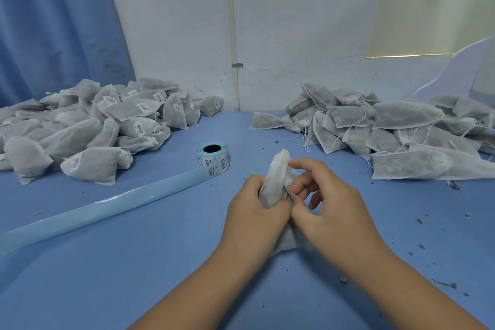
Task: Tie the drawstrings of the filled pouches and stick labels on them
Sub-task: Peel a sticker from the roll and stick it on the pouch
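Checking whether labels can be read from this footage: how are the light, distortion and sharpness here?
Head view: soft bluish light, faint shadows; a yellowish patch on the wall; wide-angle lens tilts the curtain and bows the pipe; label roll shows barcodes, text unreadable; pouch between left hand and right hand slightly blurred.

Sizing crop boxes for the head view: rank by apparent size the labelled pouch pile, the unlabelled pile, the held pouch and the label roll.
1-2. labelled pile and unlabelled pile: alike, both cut by the frame, so unranked.
3. held pouch, partly hidden and nearest the camera.
4. label roll.
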Demonstrator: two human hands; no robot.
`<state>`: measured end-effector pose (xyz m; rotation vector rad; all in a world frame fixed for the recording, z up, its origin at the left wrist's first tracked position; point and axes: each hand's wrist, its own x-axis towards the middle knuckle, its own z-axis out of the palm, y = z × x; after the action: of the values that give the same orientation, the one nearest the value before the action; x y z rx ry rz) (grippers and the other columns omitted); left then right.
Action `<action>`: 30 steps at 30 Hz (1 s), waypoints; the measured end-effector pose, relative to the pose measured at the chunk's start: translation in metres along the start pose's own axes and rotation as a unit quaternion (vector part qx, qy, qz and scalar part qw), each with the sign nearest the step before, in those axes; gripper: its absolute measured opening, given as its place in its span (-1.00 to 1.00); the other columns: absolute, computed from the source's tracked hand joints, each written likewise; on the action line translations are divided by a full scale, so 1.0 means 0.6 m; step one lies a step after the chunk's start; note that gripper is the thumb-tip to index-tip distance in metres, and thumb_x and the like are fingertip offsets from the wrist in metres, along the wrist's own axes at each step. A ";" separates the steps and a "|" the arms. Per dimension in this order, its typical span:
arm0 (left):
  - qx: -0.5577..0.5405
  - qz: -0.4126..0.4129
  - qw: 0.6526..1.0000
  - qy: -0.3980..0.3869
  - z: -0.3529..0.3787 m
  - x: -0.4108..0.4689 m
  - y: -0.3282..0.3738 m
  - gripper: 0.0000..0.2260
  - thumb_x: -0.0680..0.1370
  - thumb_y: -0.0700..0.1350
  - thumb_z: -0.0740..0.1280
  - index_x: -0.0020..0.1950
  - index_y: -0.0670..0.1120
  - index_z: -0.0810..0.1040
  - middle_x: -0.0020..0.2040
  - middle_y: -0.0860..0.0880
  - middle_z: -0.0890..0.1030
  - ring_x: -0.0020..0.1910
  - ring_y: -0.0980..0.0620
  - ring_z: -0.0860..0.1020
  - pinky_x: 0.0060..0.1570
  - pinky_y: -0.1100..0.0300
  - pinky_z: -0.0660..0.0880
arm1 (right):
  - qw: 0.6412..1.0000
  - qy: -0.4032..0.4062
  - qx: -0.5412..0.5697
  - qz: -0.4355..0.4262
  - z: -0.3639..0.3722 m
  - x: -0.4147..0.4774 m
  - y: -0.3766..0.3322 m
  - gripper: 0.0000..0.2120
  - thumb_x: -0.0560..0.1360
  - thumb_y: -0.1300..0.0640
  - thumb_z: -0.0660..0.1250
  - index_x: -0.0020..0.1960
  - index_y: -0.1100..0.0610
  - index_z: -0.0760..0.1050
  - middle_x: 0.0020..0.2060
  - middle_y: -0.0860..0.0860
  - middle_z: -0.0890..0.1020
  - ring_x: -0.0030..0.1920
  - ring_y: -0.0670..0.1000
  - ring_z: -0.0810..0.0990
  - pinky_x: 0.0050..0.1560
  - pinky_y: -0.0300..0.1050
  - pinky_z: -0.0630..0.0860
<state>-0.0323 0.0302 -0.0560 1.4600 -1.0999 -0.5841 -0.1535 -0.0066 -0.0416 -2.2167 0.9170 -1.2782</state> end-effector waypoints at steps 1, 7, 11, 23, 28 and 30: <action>0.011 0.009 1.000 -0.005 -0.001 0.001 -0.001 -0.87 0.44 -0.10 0.43 -0.19 0.01 0.49 -0.38 0.19 0.53 -0.43 0.25 0.44 -0.44 0.41 0.36 | 1.000 -0.004 0.004 0.002 -0.001 0.000 0.001 -0.51 0.38 0.39 0.35 0.10 -0.14 0.44 -0.22 -0.17 0.57 -0.12 -0.19 0.52 -0.11 -0.46 0.38; 0.037 0.032 0.997 -0.059 -0.009 -0.002 0.001 -0.89 0.40 0.04 0.39 -0.12 0.07 0.54 -0.28 0.21 0.59 -0.35 0.27 0.50 -0.38 0.41 0.39 | 1.000 -0.019 0.002 0.002 -0.005 0.002 0.008 -0.51 0.42 0.33 0.37 0.10 -0.22 0.42 -0.22 -0.18 0.58 -0.12 -0.19 0.54 -0.12 -0.42 0.41; -0.006 0.011 0.996 -0.093 -0.014 -0.004 0.005 -0.94 0.52 -0.09 0.37 -0.08 0.07 0.60 -0.25 0.19 0.64 -0.27 0.26 0.58 -0.30 0.39 0.45 | 0.999 -0.036 -0.005 -0.006 -0.013 0.003 0.012 -0.40 0.39 0.32 0.37 0.06 -0.38 0.33 -0.18 -0.20 0.57 -0.07 -0.21 0.53 -0.10 -0.48 0.37; -0.150 -0.087 0.983 -0.061 -0.018 0.005 0.007 -0.86 0.57 -0.05 0.34 -0.02 -0.07 0.67 -0.07 -0.11 0.72 -0.04 -0.11 0.69 0.02 -0.04 0.58 | 0.996 -0.042 0.067 0.028 -0.010 0.000 0.008 -0.46 0.40 0.32 0.32 0.15 -0.27 0.42 -0.10 -0.29 0.63 -0.05 -0.17 0.57 -0.08 -0.32 0.45; -0.166 -0.075 0.976 -0.118 -0.019 0.003 0.005 -0.85 0.59 -0.04 0.35 -0.05 -0.02 0.70 -0.07 -0.10 0.73 -0.06 -0.08 0.69 -0.03 0.04 0.57 | 0.975 0.003 0.156 0.161 -0.018 0.010 0.011 -0.68 0.39 0.13 0.50 0.10 -0.07 0.54 -0.13 -0.08 0.62 -0.17 -0.08 0.60 -0.13 -0.25 0.51; -0.165 -0.060 0.973 -0.150 -0.019 0.002 0.004 -0.82 0.54 0.02 0.37 -0.01 -0.04 0.70 -0.01 -0.14 0.72 0.00 -0.12 0.68 0.04 0.00 0.56 | 0.942 -0.038 0.253 0.216 -0.025 0.011 0.011 -0.81 0.41 0.14 0.49 0.01 0.04 0.61 -0.15 0.07 0.69 -0.21 0.01 0.67 -0.19 -0.20 0.57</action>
<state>-0.0228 0.0351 -0.0510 1.1761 -1.0861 -1.0488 -0.1664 -0.0166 -0.0348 -1.5515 0.8635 -1.0606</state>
